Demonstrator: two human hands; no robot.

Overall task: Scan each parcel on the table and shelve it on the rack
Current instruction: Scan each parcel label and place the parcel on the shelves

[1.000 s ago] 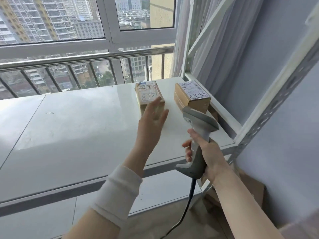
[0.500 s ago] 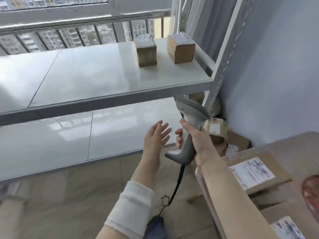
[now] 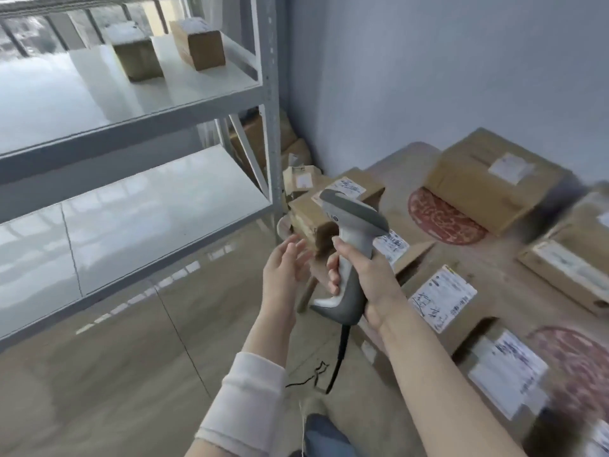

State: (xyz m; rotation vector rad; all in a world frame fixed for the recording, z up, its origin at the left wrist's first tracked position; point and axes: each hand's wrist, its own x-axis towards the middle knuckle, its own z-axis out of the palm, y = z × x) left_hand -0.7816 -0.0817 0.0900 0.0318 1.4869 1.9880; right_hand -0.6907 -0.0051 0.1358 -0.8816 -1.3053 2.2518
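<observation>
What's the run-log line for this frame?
phase: between parcels | right hand: grips barcode scanner | left hand: empty, fingers relaxed | upper shelf: two boxes | table: labelled parcels waiting

- Upper shelf point(image 3: 184, 94): two shelved parcels point(image 3: 138, 57) at right rear, bare surface to their left.
- Lower shelf point(image 3: 148, 209): bare, open at front.
- Rack post point(image 3: 272, 127) between shelves and table point(image 3: 494, 268).
- Table packed with parcels point(image 3: 487, 183), narrow gaps only.
- Scanner point(image 3: 352, 225) in right hand point(image 3: 372, 282) before the nearest parcel.

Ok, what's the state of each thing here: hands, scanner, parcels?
Left hand: open, holding nothing.
Right hand: grips the scanner by its handle.
Scanner: held in the air, cable hanging.
Shelved parcels: two, apart, on the rack's upper shelf.
Table parcels: lying label up, not yet shelved.
</observation>
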